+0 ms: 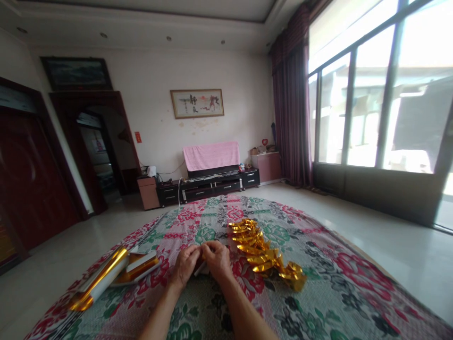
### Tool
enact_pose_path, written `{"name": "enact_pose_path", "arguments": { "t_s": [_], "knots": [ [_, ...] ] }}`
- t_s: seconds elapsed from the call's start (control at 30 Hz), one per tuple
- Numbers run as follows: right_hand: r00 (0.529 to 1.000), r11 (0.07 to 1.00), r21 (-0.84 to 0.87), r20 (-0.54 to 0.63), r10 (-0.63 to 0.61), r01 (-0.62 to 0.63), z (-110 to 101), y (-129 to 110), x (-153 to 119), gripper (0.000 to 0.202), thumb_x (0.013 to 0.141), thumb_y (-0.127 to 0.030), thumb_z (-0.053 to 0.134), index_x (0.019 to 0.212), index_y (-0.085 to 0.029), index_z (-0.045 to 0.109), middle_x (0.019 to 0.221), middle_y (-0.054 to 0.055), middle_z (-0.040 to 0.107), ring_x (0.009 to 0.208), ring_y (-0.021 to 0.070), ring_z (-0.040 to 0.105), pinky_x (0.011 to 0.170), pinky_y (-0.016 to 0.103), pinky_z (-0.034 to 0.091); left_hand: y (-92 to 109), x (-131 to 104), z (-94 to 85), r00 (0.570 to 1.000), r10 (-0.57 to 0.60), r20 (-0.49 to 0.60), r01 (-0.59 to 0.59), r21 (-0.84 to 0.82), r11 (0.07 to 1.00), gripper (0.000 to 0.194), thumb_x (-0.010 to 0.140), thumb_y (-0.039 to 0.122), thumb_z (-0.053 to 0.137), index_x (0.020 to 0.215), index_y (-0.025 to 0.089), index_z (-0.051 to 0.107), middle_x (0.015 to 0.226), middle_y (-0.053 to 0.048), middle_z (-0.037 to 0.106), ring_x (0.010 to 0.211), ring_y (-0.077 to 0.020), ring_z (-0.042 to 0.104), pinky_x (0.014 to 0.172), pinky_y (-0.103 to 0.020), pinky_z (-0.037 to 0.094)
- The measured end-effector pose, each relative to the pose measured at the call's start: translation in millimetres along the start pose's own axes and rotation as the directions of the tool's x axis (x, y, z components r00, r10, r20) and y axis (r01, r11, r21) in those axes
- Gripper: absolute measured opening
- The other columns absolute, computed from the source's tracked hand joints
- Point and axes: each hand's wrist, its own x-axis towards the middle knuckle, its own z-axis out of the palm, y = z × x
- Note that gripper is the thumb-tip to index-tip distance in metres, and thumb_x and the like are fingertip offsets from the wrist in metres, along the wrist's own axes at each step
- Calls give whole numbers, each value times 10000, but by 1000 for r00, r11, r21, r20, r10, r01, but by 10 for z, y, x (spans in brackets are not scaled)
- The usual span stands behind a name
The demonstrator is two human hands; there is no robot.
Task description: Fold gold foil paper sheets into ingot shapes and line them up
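Both hands meet above the middle of the flowered tablecloth. My left hand is closed, its fingertips pinching one side of a small piece of foil paper. On the other side my right hand pinches the same piece, its thumb and fingers close to the left ones. Only a pale edge and a hint of gold show between the hands; the rest is hidden by the fingers. Just right of my right hand, folded boat-shaped gold foil pieces lie in an overlapping row.
To the left lie a curled stack of gold foil sheets with white backs and another small stack. Beyond the table stand a low black cabinet, a pink cloth over something on it, and tall windows at right.
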Motion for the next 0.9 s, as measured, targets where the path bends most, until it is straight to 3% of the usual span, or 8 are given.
{"name": "enact_pose_path", "arguments": {
  "t_s": [0.3, 0.53, 0.9],
  "knots": [
    [999, 999, 46, 48, 5, -8, -16, 22, 29, 245, 718, -331, 537, 720, -176, 727, 683, 25, 691, 666, 166, 605, 596, 213, 434, 0, -17, -2, 1000, -4, -3, 4, -41, 999, 339, 743, 456, 482, 684, 141, 592, 564, 16, 517, 550, -126, 461, 529, -227, 362],
    [999, 998, 68, 39, 4, -6, -25, 41, 39, 255, 709, -328, 542, 734, -157, 730, 655, 17, 677, 648, 159, 592, 576, 206, 424, -14, 2, 5, 1000, 1, -10, -1, 25, 1000, 338, 734, 465, 463, 634, 156, 555, 543, 22, 486, 530, -121, 438, 509, -222, 343],
    [999, 994, 103, 50, 17, -22, -5, 66, 51, 267, 716, -334, 541, 736, -140, 724, 652, 26, 666, 654, 163, 583, 565, 202, 423, -49, 23, 11, 1000, -22, 4, 22, -62, 998, 302, 706, 442, 490, 601, 161, 525, 481, 36, 434, 495, -119, 434, 470, -221, 332]
  ]
}}
